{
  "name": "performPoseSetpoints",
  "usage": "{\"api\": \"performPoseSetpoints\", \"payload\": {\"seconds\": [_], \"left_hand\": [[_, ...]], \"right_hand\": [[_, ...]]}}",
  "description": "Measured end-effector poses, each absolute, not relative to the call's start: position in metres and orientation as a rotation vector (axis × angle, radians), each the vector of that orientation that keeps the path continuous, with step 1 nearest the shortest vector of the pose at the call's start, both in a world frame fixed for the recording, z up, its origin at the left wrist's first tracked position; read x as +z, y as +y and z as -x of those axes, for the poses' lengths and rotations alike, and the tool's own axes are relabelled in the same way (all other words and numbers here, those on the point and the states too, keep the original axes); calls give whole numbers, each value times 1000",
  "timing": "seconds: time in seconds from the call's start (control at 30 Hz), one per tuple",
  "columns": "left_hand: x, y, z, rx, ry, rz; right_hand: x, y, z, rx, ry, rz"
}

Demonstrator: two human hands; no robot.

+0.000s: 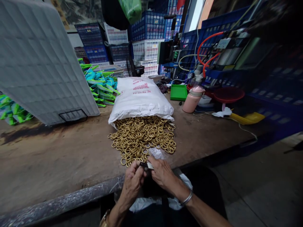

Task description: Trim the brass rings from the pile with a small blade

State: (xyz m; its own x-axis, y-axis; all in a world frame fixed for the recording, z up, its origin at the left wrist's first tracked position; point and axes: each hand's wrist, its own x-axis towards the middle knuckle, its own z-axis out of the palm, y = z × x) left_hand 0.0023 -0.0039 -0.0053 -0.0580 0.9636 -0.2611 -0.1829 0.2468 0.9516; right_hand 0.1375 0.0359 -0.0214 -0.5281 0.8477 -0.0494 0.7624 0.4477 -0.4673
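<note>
My left hand [133, 181] and my right hand [163, 175] meet just past the table's front edge, both with fingers pinched. The right fingers grip a small flat whitish piece [150, 165] with a dark end that reaches to my left fingertips; its kind is unclear. What my left fingers pinch is mostly hidden by them. Right behind my hands lies a heap of brass-coloured rings [139, 134], spilling from the mouth of a white woven sack [143, 99] with red print.
A tall grey-white padded panel [47, 63] stands at left beside green-and-blue plastic pieces [99, 82]. To the right are a green tray [178, 92], a pink bottle [193, 100], a red dish [228, 94] and a yellow scoop [247, 118]. Stacked crates [148, 26] fill the back.
</note>
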Motion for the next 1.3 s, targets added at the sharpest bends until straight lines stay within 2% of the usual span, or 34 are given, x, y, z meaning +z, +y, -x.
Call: {"api": "performPoseSetpoints", "payload": {"seconds": [0.23,0.53,0.77,1.0,1.13,1.3], "left_hand": [[-7,-20,-4,1062,1020,-765],[-10,-18,-3,1112,833,-407],[-7,-16,6,1127,782,-268],[-13,3,4,1302,1099,-589],[-20,10,8,1395,1325,-1061],[-26,11,14,1357,1329,-1532]], "right_hand": [[-18,64,-146,492,-2351,1776],[-25,78,-117,334,-2302,1815],[-23,91,-114,395,-2256,1885],[-14,89,-127,952,-1957,1568],[-5,74,-132,1316,-1693,1444],[2,57,-134,1829,-1325,1368]]}}
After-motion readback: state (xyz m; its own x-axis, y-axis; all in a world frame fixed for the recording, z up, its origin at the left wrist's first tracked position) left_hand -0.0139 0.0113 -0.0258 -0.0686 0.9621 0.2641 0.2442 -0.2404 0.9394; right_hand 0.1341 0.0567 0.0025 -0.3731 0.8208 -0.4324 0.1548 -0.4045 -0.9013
